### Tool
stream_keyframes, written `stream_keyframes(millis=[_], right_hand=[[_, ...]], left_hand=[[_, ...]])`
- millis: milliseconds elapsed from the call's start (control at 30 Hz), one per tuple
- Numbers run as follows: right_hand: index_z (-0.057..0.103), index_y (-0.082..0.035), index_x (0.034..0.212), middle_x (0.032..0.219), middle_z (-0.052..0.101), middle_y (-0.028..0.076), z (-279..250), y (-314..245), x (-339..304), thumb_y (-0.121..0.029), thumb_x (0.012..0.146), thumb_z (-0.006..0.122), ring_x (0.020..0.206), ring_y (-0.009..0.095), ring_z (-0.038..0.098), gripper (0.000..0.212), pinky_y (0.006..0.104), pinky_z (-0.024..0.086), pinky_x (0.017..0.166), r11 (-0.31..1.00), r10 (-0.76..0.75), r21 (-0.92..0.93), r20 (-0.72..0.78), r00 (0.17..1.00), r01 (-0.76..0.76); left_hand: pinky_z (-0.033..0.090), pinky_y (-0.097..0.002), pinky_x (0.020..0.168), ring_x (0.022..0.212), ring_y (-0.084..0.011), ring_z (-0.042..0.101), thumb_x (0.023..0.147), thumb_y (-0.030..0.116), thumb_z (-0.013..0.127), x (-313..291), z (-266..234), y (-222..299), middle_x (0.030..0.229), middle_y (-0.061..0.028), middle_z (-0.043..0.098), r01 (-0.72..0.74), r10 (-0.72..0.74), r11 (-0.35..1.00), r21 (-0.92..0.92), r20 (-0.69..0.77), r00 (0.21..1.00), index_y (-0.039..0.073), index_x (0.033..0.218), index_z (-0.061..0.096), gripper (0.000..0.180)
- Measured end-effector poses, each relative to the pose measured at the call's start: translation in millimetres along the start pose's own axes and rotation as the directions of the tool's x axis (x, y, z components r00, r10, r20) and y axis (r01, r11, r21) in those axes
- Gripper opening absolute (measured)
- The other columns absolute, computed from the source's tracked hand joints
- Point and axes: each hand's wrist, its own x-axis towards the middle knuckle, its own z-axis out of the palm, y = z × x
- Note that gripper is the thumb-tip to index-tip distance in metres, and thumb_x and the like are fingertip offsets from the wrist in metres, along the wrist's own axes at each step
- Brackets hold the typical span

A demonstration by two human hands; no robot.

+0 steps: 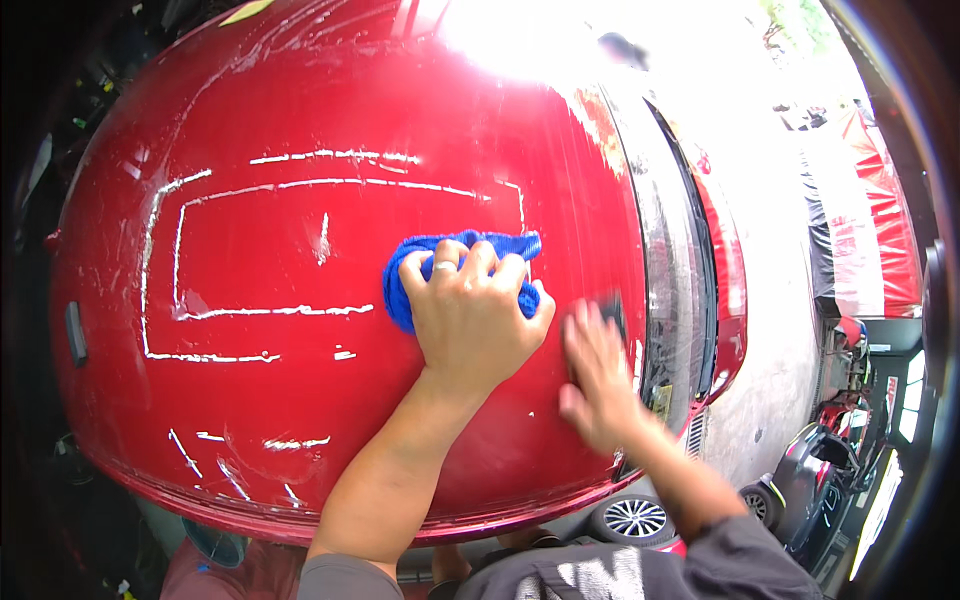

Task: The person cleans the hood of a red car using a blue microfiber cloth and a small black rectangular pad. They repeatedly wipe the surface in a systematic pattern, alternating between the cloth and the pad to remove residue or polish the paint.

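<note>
My left hand (pixel 468 318) is closed over a bunched blue cloth (pixel 398 285), pressing it on a glossy red car roof (pixel 330 400). A ring is on one finger. To its right, my right hand (pixel 598 380) lies over a small dark block (pixel 613 318), near the roof edge beside the glass. Motion blurs that hand, and most of the block is hidden beneath it. White streaks (pixel 335 183) mark the paint left of the cloth, some forming nested rectangular outlines. Shorter white smears (pixel 297 443) lie nearer to me.
A dark grey block (pixel 75 333) rests at the roof's far left. Car glass (pixel 675 220) borders the right side. Below right are a wheel (pixel 635 518) and a parked dark car (pixel 815 470). Someone's pinkish clothing (pixel 235 572) shows at lower left. Glare whitens the top.
</note>
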Motion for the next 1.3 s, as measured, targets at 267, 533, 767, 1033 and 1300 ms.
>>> stream_keyframes(millis=[267, 533, 767, 1033, 1300], right_hand=[[0.031, -0.003, 0.176, 0.184, 0.025, 0.023, -45.4, 116.3, 176.1, -0.032, 0.117, 0.045, 0.173, 0.037, 0.018, 0.067, 0.0509, 0.014, 0.141, 0.994, -0.01, -0.113, -0.191, 0.981, -0.012], [0.034, 0.0, 0.174, 0.181, 0.031, 0.025, -65.2, 161.9, 242.6, -0.033, 0.118, 0.045, 0.169, 0.038, 0.029, 0.066, 0.046, 0.022, 0.138, 0.997, 0.081, 0.028, -0.222, 0.972, -0.076], [0.02, 0.001, 0.178, 0.183, 0.015, 0.034, -7.7, 26.8, -24.3, -0.034, 0.106, 0.063, 0.172, 0.05, 0.01, 0.09, 0.0625, 0.009, 0.137, 0.999, 0.033, 0.01, 0.036, 0.999, -0.033], [0.047, -0.002, 0.166, 0.163, 0.057, 0.024, -80.9, 216.0, 327.7, -0.045, 0.119, 0.042, 0.153, 0.038, 0.052, 0.064, 0.0458, 0.037, 0.129, 0.993, -0.022, -0.115, -0.284, 0.959, -0.011], [0.037, 0.0, 0.171, 0.175, 0.038, 0.027, -6.4, 97.5, 156.8, -0.052, 0.113, 0.053, 0.164, 0.044, 0.034, 0.08, 0.0539, 0.025, 0.135, 0.977, -0.055, -0.213, -0.378, 0.924, -0.029]], left_hand=[[0.041, -0.0533, 0.096, 0.098, -0.03, 0.067, 0.081, 0.038, 0.08, 1.1, 4.7, 7.0, 0.087, -0.0077, 0.074, -0.003, 0.003, 1.0, -0.017, 0.018, 1.0, 0.01, 0.083, 0.081, 0.028], [0.041, -0.0535, 0.094, 0.099, -0.0302, 0.067, 0.08, 0.039, 0.081, 7.2, 3.6, 11.7, 0.091, -0.0084, 0.076, -0.043, 0.043, 0.998, -0.035, -0.007, 0.999, 0.01, 0.082, 0.079, 0.029], [0.041, -0.0531, 0.095, 0.098, -0.0278, 0.067, 0.079, 0.037, 0.081, -2.3, 5.4, 3.9, 0.088, -0.0054, 0.073, 0.013, -0.013, 0.998, -0.062, -0.013, 1.0, 0.012, 0.079, 0.077, 0.025], [0.043, -0.0546, 0.097, 0.097, -0.0311, 0.068, 0.082, 0.038, 0.08, 3.0, 4.6, 8.1, 0.091, -0.0084, 0.073, -0.056, 0.056, 0.998, 0.027, -0.013, 0.998, 0.011, 0.083, 0.078, 0.027], [0.056, -0.0513, 0.087, 0.092, -0.0321, 0.074, 0.082, 0.038, 0.083, -1.2, 7.5, 1.6, 0.089, -0.007, 0.078, -0.115, 0.123, 0.981, 0.153, -0.045, 0.991, 0.008, 0.086, 0.08, 0.03]])
